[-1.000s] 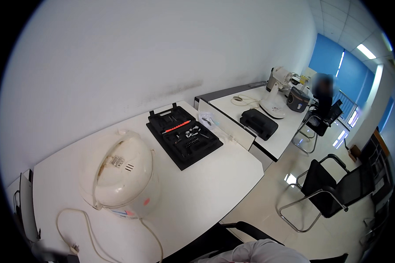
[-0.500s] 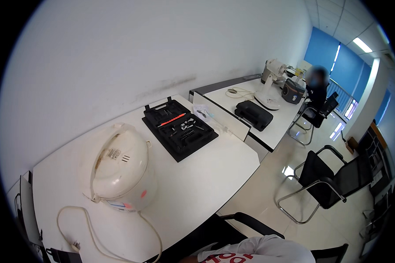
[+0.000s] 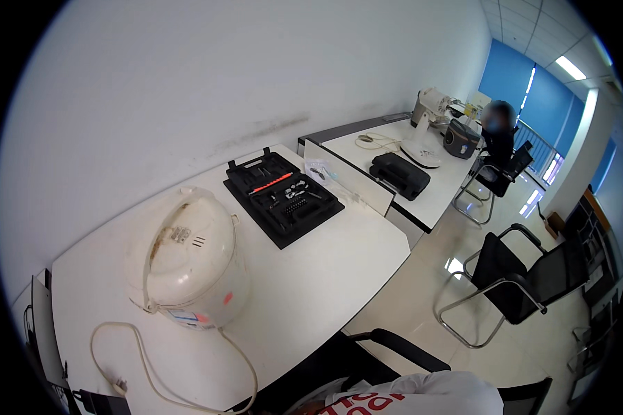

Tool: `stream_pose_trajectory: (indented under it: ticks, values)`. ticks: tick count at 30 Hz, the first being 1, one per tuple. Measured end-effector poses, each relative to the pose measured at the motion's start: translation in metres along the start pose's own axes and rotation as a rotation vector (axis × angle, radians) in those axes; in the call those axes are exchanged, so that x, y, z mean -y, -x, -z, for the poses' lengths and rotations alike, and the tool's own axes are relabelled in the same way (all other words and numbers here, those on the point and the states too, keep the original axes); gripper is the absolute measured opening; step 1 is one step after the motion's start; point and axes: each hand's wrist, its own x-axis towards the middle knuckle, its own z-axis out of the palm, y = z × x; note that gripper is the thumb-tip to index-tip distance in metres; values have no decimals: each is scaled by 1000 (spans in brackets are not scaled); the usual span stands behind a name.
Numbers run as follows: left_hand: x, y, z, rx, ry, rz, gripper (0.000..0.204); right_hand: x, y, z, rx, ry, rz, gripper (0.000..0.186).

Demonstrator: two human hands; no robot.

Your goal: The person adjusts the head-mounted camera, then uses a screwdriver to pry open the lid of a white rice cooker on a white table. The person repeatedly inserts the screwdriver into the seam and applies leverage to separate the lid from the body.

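Neither of my hands shows; only white clothing with red print [image 3: 408, 398] comes in at the lower edge, with a sliver of what may be my arm beside it. In front of me on the white table [image 3: 318, 270] stands an old cream-coloured rice cooker [image 3: 187, 259], its lid closed and its handle lying across the top. Its cord [image 3: 142, 353] loops over the near left of the table and ends in a plug [image 3: 120, 385]. Beyond the cooker lies an open black tool case [image 3: 280, 194] with sockets, bits and an orange-red strip inside.
A clear plastic bag [image 3: 318, 169] with small parts lies beside the tool case. The neighbouring desk holds a closed black case [image 3: 399, 176], a white stand-like appliance [image 3: 422, 138] and a dark cooker [image 3: 462, 138]. A person [image 3: 498, 135] sits farther off. Black chairs [image 3: 512, 277] stand at the right.
The view has shifted very slightly, and the white clothing at the lower edge sits a little farther right. Nothing on the table has moved.
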Motion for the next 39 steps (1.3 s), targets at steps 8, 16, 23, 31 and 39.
stream_pose_trajectory:
  ticks: [8, 16, 23, 31, 39]
  values:
    - [23, 22, 69, 216, 191, -131, 32, -13, -3, -34, 119, 18, -115, 34]
    - [5, 25, 101, 119, 710, 59, 43, 11, 3, -4, 64, -65, -40, 39]
    - [-38, 63, 83, 20, 299, -56, 40, 37, 50, 30, -143, 8, 6, 38]
    - [-54, 101, 60, -355, 626, -96, 55, 43, 70, 32, -135, 92, 52, 38]
    - [-39, 98, 28, -67, 541, -177, 51, 41, 25, -12, 76, 337, 151, 38]
